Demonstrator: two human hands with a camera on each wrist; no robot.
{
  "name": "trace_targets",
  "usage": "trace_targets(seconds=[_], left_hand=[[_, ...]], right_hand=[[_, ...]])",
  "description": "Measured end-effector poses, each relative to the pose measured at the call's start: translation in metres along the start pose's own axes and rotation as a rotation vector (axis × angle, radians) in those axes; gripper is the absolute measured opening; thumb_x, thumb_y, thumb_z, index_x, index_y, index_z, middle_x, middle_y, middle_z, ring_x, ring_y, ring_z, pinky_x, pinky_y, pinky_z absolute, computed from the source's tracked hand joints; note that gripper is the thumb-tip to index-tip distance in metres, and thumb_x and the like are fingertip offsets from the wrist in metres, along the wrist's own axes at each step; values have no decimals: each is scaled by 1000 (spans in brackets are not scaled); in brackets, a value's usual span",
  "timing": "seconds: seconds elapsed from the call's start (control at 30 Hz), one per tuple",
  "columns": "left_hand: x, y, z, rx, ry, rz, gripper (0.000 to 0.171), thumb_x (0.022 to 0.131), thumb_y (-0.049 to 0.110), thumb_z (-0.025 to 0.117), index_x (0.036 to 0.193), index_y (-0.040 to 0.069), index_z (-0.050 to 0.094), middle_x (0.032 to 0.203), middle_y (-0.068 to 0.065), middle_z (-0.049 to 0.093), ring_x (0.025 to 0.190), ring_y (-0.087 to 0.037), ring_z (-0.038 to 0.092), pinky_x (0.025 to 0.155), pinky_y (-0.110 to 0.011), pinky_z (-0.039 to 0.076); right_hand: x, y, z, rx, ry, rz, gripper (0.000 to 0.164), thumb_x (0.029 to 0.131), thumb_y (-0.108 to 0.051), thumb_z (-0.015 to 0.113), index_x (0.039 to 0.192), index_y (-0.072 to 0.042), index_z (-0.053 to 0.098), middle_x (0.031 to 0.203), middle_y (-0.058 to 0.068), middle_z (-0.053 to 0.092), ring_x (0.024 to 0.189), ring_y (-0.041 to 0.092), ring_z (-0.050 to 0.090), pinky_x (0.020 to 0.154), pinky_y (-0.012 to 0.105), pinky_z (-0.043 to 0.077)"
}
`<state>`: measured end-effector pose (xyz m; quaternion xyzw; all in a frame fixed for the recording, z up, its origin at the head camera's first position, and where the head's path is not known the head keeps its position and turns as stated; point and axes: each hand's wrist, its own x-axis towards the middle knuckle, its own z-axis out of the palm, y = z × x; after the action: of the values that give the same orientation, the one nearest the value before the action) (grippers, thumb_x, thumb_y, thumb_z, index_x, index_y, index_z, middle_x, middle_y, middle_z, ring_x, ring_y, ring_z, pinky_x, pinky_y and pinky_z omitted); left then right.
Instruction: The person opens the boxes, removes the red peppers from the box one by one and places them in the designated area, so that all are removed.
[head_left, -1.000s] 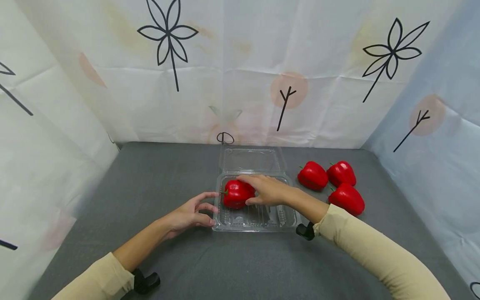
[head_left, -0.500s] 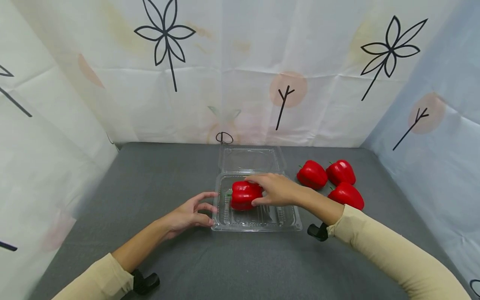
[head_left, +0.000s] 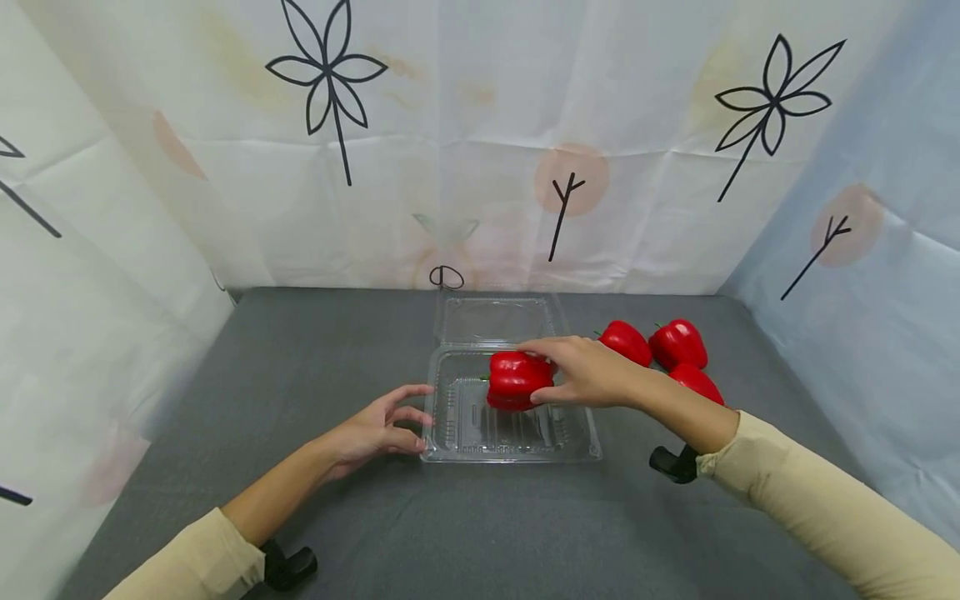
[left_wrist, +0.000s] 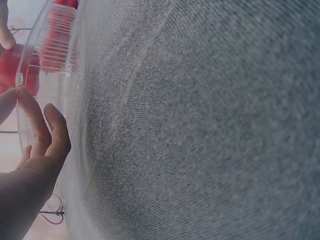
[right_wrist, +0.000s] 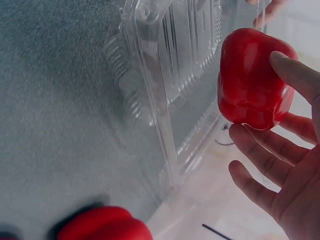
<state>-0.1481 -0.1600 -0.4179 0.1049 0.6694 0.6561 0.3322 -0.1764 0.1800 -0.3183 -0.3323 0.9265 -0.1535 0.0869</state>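
Observation:
A glossy red bell pepper is gripped by my right hand, thumb on one side and fingers on the other. It is over the right half of a clear plastic clamshell container, its stem pointing left. In the right wrist view, the held pepper appears above the ribbed tray, the little finger standing off it. My left hand touches the container's left rim with spread, lightly bent fingers. From the left wrist, those fingers meet the clear rim.
Several red bell peppers, including one at the back right, lie right of the container on the grey cloth-covered table. The container's clear lid lies back toward the patterned fabric wall.
My right hand has moved the pepper rightward from the container's left side and slightly upward in the view. The left hand has stayed at the rim.

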Motion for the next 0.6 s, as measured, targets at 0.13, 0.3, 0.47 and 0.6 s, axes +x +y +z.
trace_targets(seconds=[0.13, 0.3, 0.47, 0.6], left_hand=[[0, 0, 1, 1, -2, 10, 82, 85, 4, 71, 153, 9, 26, 119, -16, 57, 93, -25, 65, 84, -37, 52], [0, 0, 1, 2, -3, 16, 82, 85, 3, 71, 153, 9, 27, 118, -15, 57, 93, -25, 64, 84, -37, 51], [0, 0, 1, -3, 1, 12, 82, 84, 3, 71, 153, 8, 27, 117, -14, 58, 92, -23, 64, 84, -37, 52], [0, 0, 1, -3, 1, 10, 82, 84, 3, 71, 153, 8, 27, 116, -14, 58, 91, -23, 65, 84, -38, 51]], right_hand=[[-7, 3, -7, -8, 30, 10, 72, 81, -32, 82, 144, -11, 52, 129, 9, 64, 109, 25, 64, 84, 46, 54], [-15, 7, -15, -10, 64, 12, 73, 79, -30, 84, 143, -11, 53, 127, 8, 65, 101, 21, 65, 78, 38, 56], [-24, 12, -22, -15, 92, 22, 73, 80, -30, 83, 143, -11, 52, 122, 5, 66, 95, 19, 64, 74, 34, 55], [-32, 17, -26, -23, 116, 30, 72, 80, -31, 83, 142, -11, 53, 117, 4, 66, 92, 20, 64, 72, 35, 55]])
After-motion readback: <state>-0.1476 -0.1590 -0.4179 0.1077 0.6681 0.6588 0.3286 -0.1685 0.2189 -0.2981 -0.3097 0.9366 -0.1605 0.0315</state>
